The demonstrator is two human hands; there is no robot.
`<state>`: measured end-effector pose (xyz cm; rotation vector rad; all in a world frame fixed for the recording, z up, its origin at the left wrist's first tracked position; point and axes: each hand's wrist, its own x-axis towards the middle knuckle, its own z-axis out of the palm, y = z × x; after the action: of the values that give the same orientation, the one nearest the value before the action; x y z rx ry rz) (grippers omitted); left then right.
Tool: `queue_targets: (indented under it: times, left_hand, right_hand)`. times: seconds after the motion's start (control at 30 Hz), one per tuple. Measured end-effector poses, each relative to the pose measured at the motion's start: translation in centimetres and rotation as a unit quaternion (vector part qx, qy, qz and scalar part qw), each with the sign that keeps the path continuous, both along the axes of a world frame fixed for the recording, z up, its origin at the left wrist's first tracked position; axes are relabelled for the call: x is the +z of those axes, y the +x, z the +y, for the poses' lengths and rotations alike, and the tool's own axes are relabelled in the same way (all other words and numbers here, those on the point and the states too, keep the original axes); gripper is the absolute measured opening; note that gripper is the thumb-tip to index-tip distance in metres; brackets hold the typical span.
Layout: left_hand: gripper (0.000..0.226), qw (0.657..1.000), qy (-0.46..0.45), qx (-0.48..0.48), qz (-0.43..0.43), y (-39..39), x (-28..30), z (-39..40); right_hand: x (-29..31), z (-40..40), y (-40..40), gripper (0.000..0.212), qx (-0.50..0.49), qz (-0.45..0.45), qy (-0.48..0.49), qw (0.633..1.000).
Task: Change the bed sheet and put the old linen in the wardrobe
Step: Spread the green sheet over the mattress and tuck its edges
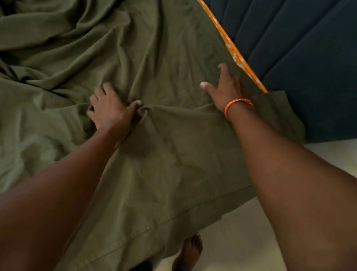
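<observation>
Olive-green bed sheet (73,51) rumpled across bed, bunched in left hand (111,110), pressed flat by spread fingers of right hand (224,91).

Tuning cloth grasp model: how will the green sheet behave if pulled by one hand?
Likely floppy: the green sheet lies in deep folds and puckers under the left hand. Probably light, since it drapes off the bed edge. It may slide, as the right hand presses it flat.

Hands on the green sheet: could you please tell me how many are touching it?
2. The left hand bunches a fold mid-sheet; the right hand lies spread flat on the green sheet near the orange edge.
</observation>
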<state>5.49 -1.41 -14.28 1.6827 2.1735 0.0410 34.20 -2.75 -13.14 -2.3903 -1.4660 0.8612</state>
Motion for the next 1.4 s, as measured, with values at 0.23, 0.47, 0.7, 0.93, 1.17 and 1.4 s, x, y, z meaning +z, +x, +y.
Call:
queue_targets:
  times: [0.23, 0.47, 0.7, 0.93, 1.17, 1.4]
  left_hand:
    - [0.013, 0.994, 0.045, -0.086, -0.047, -1.3, -1.4, 3.7]
    - [0.016, 0.987, 0.106, -0.106, -0.054, 0.7, 2.9, 13.3]
    - [0.034, 0.986, 0.074, -0.128, -0.076, 3.3, 0.5, 17.0]
    - [0.070, 0.991, 0.055, 0.118, -0.001, -4.1, -1.7, 22.2]
    - [0.035, 0.993, 0.037, 0.113, -0.022, -5.6, -1.7, 26.4]
    - [0.057, 0.984, 0.141, 0.055, -0.098, -4.5, 0.6, 38.0]
  right_hand:
    - [-2.5, 4.0, -3.6, 0.022, 0.042, -0.128, 0.007, 0.991]
    - [2.1, 12.9, -2.4, 0.031, -0.049, -0.147, 0.111, 0.982]
    - [-0.8, 13.8, -1.0, 0.034, -0.065, -0.219, -0.002, 0.974]
    - [-1.8, 24.5, -5.0, 0.049, 0.045, -0.075, 0.091, 0.992]
    - [-2.0, 32.4, -9.7, 0.029, 0.039, -0.084, 0.005, 0.996]
    - [-10.7, 46.3, -3.0, 0.028, -0.096, 0.135, 0.147, 0.975]
